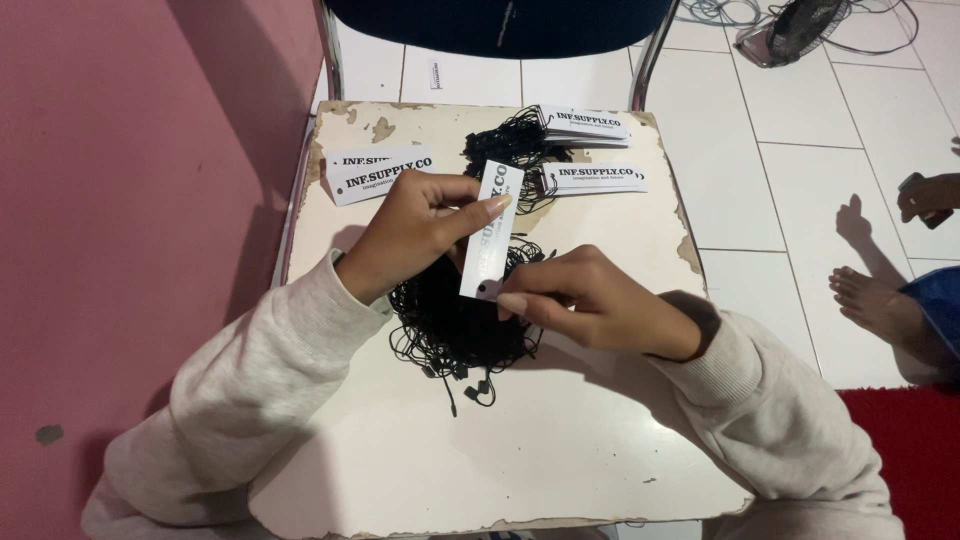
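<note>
Pinching one white tag (491,228) between both hands, above the middle of the table (480,470). Left hand (415,232) closed on the tag's upper half, thumb laid flat along its edge, fingers curled behind. Right hand (590,300) gripped the lower end, thumb and forefinger pressed together just beside the small punched hole. Tag held nearly upright, tilted slightly right, printed face toward the camera.

Directly beneath the hands, one tangled pile (455,325) of black strings, with a few small black clasps trailing from its near edge; strings too many and too snarled to count. Farther up the table, a second, smaller black tangle (505,145), touching two of the tag stacks.

Counted three stacks of tags: one at the left (375,170), just beyond the left hand; one at the far edge (590,125); one to the right (600,180), near the held tag's top. Tags per stack impossible to tell.

Table white, paint chipped along the edges, set against a pink wall (120,200). Behind it, one chair (500,20) with a dark seat. On the white tiled floor, one fan (795,30) at top right. At the right edge, another person's bare foot (880,305) and one hand (925,197), well apart from the table. Red mat (915,450) at lower right.
</note>
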